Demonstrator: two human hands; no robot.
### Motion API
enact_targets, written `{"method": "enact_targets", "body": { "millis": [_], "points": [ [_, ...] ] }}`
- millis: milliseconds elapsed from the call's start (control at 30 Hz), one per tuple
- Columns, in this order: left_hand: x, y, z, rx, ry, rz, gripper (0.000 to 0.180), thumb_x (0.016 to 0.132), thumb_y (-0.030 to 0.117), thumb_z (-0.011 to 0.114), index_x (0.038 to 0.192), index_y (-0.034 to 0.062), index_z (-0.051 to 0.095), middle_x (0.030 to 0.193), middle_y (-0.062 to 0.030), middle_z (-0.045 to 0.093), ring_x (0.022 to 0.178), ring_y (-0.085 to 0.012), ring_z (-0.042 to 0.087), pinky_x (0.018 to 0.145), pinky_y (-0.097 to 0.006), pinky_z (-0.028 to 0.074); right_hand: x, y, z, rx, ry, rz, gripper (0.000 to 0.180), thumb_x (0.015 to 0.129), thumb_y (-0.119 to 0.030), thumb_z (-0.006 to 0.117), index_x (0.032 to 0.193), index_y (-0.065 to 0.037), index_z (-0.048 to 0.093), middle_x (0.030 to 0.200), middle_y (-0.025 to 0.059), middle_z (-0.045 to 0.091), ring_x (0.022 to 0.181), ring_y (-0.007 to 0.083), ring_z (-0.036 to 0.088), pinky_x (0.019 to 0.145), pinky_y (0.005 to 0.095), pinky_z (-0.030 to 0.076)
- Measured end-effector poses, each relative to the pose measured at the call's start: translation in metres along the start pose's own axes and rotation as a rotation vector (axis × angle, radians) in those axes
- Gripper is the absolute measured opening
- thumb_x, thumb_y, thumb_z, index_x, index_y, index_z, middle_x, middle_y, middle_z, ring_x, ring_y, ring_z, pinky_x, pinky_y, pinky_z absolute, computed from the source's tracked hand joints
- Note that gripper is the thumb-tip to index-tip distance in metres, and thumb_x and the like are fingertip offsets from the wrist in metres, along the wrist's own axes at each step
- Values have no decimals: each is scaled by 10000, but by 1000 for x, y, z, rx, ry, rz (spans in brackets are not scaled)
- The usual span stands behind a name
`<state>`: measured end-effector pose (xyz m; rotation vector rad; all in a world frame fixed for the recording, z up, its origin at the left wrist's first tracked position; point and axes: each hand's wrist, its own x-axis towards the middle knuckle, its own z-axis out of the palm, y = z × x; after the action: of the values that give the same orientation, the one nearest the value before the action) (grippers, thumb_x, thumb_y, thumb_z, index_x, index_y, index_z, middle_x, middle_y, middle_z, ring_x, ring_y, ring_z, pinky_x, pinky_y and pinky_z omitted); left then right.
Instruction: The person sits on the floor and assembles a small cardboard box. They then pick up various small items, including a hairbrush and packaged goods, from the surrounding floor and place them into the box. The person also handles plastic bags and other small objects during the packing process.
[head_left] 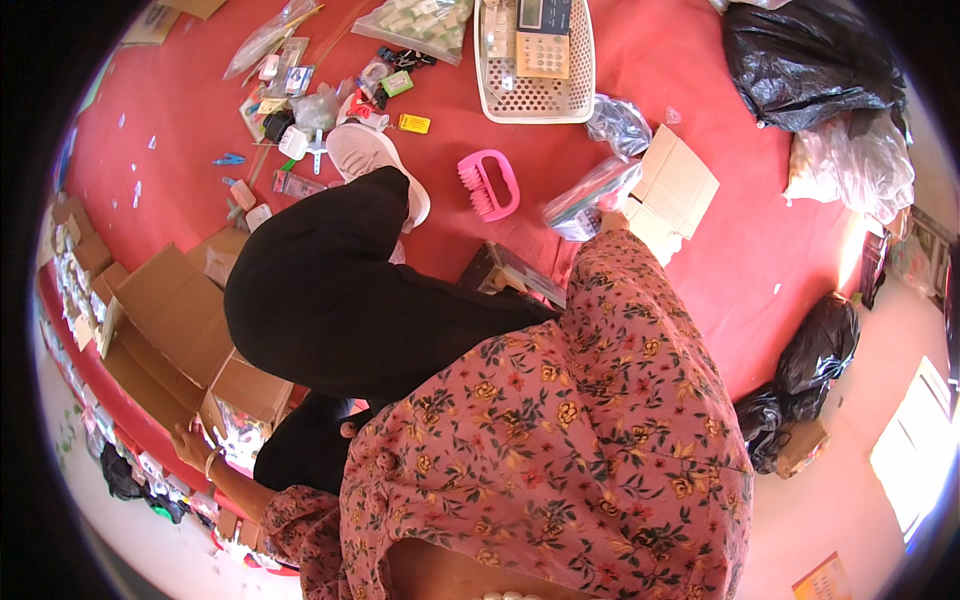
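Our left hand [194, 449] is at the near corner of the open cardboard box [175, 330]; in this head view we cannot tell its opening or hold. Our right hand [613, 222], mostly sleeve-covered, is just beside the plastic packets [590, 198] and cardboard piece [680, 180], inward from the red surface's [700, 60] right edge; its grip is unclear.

Your left: brown cardboard box [172, 335], open, flaps spread, sitting skewed. Your right: clear plastic packet [585, 203], crinkled, bluish-dark contents, lying slanted on the red floor covering [640, 60]. Tan cardboard piece [682, 185] is right beside it, creased, angled; you can't see its lower end.
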<state>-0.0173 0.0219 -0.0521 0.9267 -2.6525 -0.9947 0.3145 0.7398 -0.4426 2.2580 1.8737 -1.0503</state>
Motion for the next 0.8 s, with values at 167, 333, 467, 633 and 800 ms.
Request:
{"method": "enact_targets", "body": {
  "millis": [167,333,467,633,800],
  "points": [
    [5,-5,6,-94,40,-44,389,911,157,428,1215,-83,397,1064,-207,555,873,-286,601,748,-335,512,-6,-13,-15,-98,-50,-106,310,722,-209,614,848,74,593,781,156,612,689,213,619,596,310,500],
    [12,-21,-2,-153,-14,-11,422,904,165,441,1237,-83,368,1064,-224,549,886,-303,598,775,-346,512,-17,-41,-31,-115,-185,-375,262,731,-193,600,795,61,608,733,137,611,621,200,623,544,298,502],
    [29,-53,-23,-261,-62,4,437,904,189,446,1256,-56,365,1086,-202,549,899,-302,596,781,-345,505,-10,-69,-22,-746,-176,-1007,166,740,-165,575,679,-12,590,621,64,567,558,179,588,465,302,461],
    [69,-63,-12,-10,-85,114,338,894,214,453,1090,-54,519,958,-164,595,858,-202,597,691,-275,471,31,-56,3,-168,-186,-462,269,784,-232,461,731,-2,590,586,130,573,465,232,573,377,360,437],
    [27,-29,-3,256,-5,267,430,879,322,467,1081,-49,544,971,-227,591,861,-323,571,742,-373,437,2,-128,-12,-584,-194,-700,307,752,-249,458,700,18,600,679,201,582,621,333,570,585,437,444]
  ]
}}
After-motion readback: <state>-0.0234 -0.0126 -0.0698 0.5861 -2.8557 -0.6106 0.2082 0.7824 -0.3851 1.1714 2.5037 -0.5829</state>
